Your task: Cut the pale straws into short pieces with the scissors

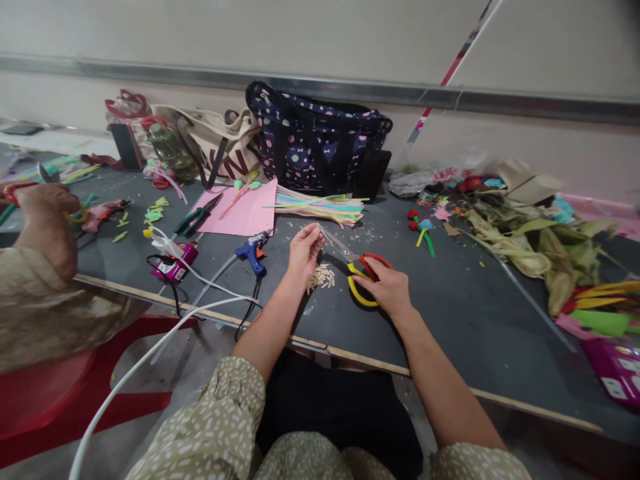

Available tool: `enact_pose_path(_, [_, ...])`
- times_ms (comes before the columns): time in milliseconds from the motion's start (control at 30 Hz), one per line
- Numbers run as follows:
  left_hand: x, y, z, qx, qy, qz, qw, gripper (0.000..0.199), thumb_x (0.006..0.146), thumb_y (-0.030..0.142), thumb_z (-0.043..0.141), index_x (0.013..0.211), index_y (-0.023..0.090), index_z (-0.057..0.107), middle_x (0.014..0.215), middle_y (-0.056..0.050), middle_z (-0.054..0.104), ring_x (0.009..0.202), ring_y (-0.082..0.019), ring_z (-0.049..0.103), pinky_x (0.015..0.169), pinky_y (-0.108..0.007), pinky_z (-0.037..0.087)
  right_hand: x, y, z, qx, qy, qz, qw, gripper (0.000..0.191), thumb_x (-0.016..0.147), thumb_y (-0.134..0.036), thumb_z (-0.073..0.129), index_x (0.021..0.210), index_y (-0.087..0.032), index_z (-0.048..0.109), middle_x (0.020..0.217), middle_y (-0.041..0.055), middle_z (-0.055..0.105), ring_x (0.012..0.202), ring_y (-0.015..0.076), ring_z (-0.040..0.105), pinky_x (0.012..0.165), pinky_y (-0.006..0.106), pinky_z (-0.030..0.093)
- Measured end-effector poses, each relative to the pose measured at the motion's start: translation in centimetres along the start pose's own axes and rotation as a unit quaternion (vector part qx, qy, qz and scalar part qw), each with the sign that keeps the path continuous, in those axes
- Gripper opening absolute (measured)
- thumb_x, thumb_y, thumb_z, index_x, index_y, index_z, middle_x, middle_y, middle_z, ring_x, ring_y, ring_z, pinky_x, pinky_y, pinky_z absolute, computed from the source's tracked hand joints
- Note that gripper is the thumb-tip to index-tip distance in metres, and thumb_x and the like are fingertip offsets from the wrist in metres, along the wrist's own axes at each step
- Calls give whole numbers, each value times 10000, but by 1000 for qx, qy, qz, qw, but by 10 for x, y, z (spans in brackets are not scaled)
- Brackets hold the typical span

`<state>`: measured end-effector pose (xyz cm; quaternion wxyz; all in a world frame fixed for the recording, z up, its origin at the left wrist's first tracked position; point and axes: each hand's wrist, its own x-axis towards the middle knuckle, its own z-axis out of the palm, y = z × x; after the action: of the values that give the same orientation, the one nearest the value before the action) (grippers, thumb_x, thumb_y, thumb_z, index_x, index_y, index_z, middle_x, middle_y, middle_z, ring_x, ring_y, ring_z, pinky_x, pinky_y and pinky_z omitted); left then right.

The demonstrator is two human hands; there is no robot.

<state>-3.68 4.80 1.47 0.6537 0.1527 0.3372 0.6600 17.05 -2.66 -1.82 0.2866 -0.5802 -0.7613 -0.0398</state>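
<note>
Red and yellow handled scissors [364, 280] are held in my right hand [393, 287], fingers wrapped through the handles. Their blades point up and left toward my left hand [305, 250], whose fingertips are pinched near the blade tip. What those fingertips hold, if anything, is too small to make out. Just below, between my hands, lies a small pile of short pale pieces [323, 278] on the dark table [450, 333]. A blue glue gun [251, 253] rests to the left of my left forearm.
Pipe cleaners [320, 205] and pink paper [240, 213] lie behind my hands, before a dark patterned bag [315, 140]. Green pliers [197, 217] and a purple power strip [175, 262] are left. Dried husks [535, 247] lie right. Another person's hand [47, 207] holds scissors at far left.
</note>
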Motion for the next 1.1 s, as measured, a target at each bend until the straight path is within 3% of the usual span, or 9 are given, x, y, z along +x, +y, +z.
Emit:
enact_pose_path(133, [-1,1,1,7,-7,-1,1000,223,639,102,767,835,144,670,720,5,674,608,-58,614,661,-191,501,2,0,-1,-4,3,35,999,557,819,-635,485,1146,-206,626,1008,75,716,781,202,681,694,294,488])
enact_pose_path(333, [0,0,-1,10,-15,-6,1000,255,631,128,776,857,157,660,750,6,676,623,-49,613,699,-192,501,7,-7,-11,9,-39,99,994,628,738,-659,538,1170,-204,533,763,20,683,665,194,652,552,264,431])
enact_pose_path(433, [1,0,-1,13,-13,-7,1000,242,632,133,773,843,162,658,754,4,679,629,-52,614,705,-194,502,7,-6,-12,12,-31,87,996,606,742,-644,544,1170,-215,538,747,14,676,666,199,650,578,271,434])
enact_pose_path(600, [1,1,-1,10,-15,-6,1000,223,631,128,768,824,162,661,744,1,683,636,-58,618,668,-179,500,5,-2,-8,-11,-18,46,999,550,768,-623,545,1141,-221,584,900,48,705,779,210,663,639,278,442])
enact_pose_path(1100, [-2,1,1,0,-20,-17,1000,182,662,103,745,826,137,673,679,12,653,616,-68,620,719,-216,505,4,-3,-10,-18,-22,25,999,604,782,-661,506,1162,-202,600,785,34,694,728,190,645,614,263,403])
